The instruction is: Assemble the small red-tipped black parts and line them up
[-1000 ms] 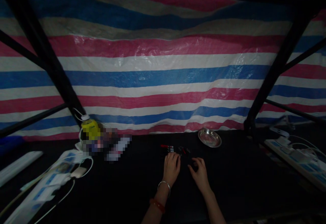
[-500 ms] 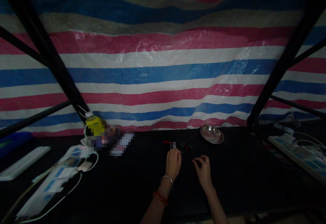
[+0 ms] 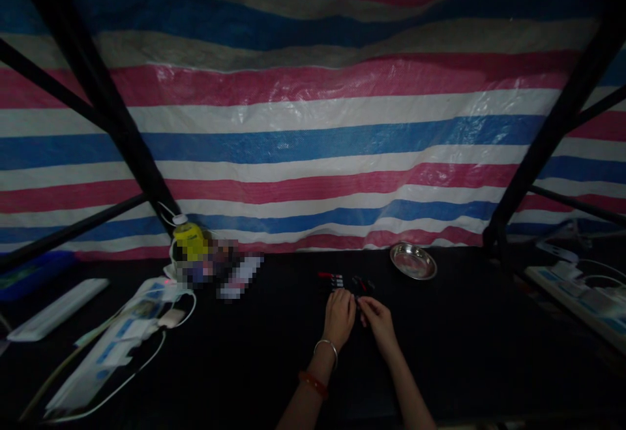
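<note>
Striped plastic sheeting (image 3: 313, 143) in red, white and blue hangs as a backdrop behind a dark table (image 3: 274, 358), with black frame bars (image 3: 112, 117) crossing in front of it on both sides.

Both hands rest low on the table, close together near its middle. The left hand (image 3: 338, 316), with a silver bangle (image 3: 327, 349) and a red bracelet (image 3: 313, 384) on the wrist, lies knuckles up with its fingers curled down onto the table. The right hand (image 3: 375, 316) sits just beside it, fingers bent inward toward the left hand's fingertips. The light is too dim to tell whether either hand grips anything; the fingertips of both meet at a spot where something small and dark may lie, but it cannot be made out.

Just beyond the fingertips of both hands lies a cluster of small red and black pieces (image 3: 345, 281) on the table, near the fingers but not clearly touching them. Farther beyond the right hand's fingers, toward the sheeting, sits a shallow metal dish (image 3: 413, 261).

Well off to the left of the left hand's fingers stand a yellow bottle (image 3: 189, 242), a white power strip (image 3: 105, 358) with cables, and a flat white bar (image 3: 57, 309). Well off to the right of the right hand's fingers lies another white power strip (image 3: 581, 303) with plugs in it.
</note>
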Tool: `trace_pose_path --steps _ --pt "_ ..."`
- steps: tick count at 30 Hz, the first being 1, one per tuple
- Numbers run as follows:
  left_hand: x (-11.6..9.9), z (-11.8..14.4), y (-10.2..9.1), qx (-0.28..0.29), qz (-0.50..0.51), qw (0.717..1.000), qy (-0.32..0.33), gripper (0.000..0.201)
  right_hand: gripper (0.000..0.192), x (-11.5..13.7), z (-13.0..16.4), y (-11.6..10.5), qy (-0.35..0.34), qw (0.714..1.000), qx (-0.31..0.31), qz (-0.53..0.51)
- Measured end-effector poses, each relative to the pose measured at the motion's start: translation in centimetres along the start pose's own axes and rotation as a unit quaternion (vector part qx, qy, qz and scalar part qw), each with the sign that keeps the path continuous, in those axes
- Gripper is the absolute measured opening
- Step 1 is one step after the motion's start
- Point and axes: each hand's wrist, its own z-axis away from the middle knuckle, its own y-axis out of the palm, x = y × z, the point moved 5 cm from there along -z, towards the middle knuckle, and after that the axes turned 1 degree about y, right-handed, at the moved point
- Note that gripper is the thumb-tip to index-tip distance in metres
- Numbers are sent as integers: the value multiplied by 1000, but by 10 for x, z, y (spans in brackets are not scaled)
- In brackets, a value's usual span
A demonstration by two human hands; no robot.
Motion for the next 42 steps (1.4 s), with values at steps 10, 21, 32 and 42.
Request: trace_pose_path --steps 10,21,32,42 --pt "0 0 0 -1 11 1000 7 25 39 -2 -17 3 15 988 -46 -144" --pt "2 0 0 -17 9 1000 -10 26 37 -3 -18 4 35 985 -60 -160" --pt "8 0 -4 -33 39 998 -45 28 37 2 -14 6 51 983 -35 -173" --pt "1 -1 -3 -8 53 998 -13 29 36 1 -13 0 28 978 -59 -197"
